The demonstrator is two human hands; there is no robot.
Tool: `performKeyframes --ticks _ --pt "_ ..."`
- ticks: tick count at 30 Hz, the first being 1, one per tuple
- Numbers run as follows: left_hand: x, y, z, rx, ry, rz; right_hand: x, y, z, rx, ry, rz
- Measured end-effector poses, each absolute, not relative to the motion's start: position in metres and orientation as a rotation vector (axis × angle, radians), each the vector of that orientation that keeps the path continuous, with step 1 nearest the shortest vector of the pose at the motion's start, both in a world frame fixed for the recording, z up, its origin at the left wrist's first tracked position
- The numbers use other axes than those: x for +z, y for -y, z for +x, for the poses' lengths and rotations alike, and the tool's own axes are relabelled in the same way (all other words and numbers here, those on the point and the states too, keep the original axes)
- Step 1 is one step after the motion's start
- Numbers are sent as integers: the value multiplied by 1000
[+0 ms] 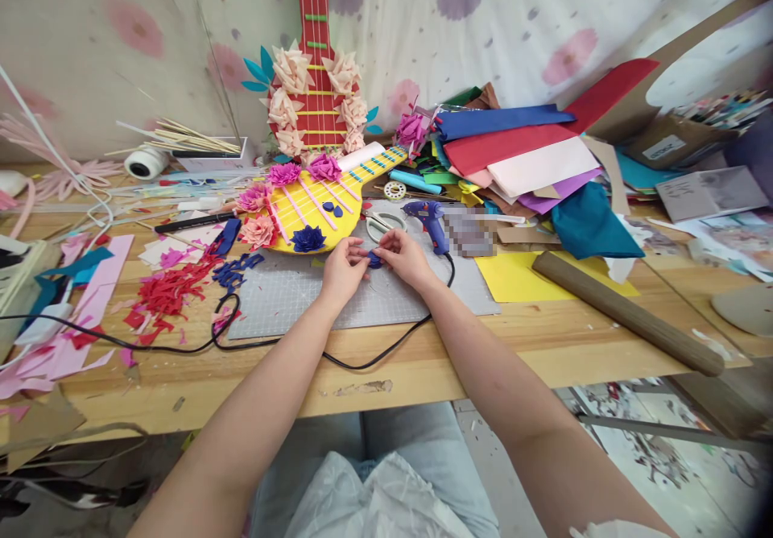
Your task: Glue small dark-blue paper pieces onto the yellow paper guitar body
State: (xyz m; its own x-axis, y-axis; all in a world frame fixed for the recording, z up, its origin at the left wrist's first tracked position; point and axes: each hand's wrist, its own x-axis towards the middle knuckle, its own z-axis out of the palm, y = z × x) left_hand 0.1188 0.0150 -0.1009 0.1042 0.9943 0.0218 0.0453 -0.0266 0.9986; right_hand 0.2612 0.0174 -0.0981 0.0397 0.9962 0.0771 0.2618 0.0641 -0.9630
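Observation:
Between my fingertips is a small dark-blue paper piece [374,260], partly covered by the fingers. My left hand [345,268] pinches it from the left, and my right hand [403,258] pinches it from the right. Both hands are just above the grey cutting mat [290,300]. Behind them lies a yellow paper guitar [302,208] with pink and purple flowers and a dark-blue flower [308,238] near its lower edge. White-handled scissors [392,222] rest just beyond my fingers. A blue glue gun [431,222] lies to the right of my right hand.
A black cord [374,365] loops across the table in front of the mat. Red paper scraps [172,290] litter the left side. Stacked coloured sheets [519,147] and a brown roll [628,312] lie to the right. A red flowered guitar [315,79] stands at the back.

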Motion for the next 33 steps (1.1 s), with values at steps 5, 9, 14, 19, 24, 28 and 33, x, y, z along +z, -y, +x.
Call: performKeyframes --ticks 5,9,14,19,24,28,33 --pt "-101 -13 119 1103 -1184 1363 -98 -19 264 1024 1286 -1376" --pt "-100 -11 118 1053 -1251 1482 -98 -18 266 979 1335 -1422" --pt "-98 -8 116 1053 -1293 1751 -98 -16 270 895 1465 -1453" --pt "-91 -6 113 1055 -1337 1922 -99 -15 273 854 1562 -1465" --pt "-87 -3 112 1022 -1410 2033 -93 -11 274 792 1640 -1496" --pt "-87 -2 111 1023 -1410 2031 -91 -10 275 822 1626 -1498" --pt "-89 -2 111 1129 -1367 2009 -94 -13 274 905 1498 -1408"
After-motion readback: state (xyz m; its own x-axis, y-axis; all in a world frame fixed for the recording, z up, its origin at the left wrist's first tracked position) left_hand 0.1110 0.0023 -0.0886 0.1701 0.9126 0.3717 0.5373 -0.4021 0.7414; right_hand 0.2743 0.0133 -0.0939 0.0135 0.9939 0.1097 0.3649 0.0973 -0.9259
